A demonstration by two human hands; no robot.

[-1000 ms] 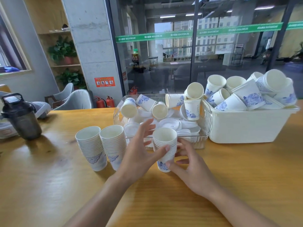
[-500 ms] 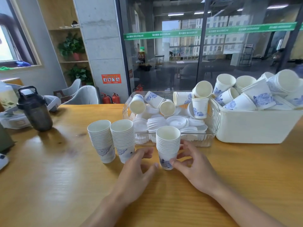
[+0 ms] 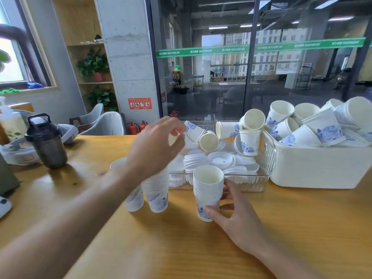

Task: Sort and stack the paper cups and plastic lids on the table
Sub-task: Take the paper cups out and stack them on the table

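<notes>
Head view shows, at the far left of the wooden table (image 3: 60, 198), a dark shaker bottle (image 3: 47, 141) standing upright. Next to the right come two stacks of paper cups (image 3: 147, 192), standing side by side and partly hidden behind your left forearm. Your left hand (image 3: 155, 146) is raised over the left end of the clear tray (image 3: 253, 183); its fingers are bent toward a small cup (image 3: 193, 130) lying on its side there, but the hand is blurred and you cannot tell if it is pinching the cup or only near it. Inside the tray lie white plastic lids (image 3: 219, 160) with several loose cups on top of them. In front of the tray stands a third stack of cups (image 3: 208, 192), upright on the table. Your right hand (image 3: 235, 218) holds this stack from the right side, with thumb low on the bottom cup and fingers curled around its back. At the far right, touching the tray, a white bin (image 3: 322, 170) is piled with more loose cups.
</notes>
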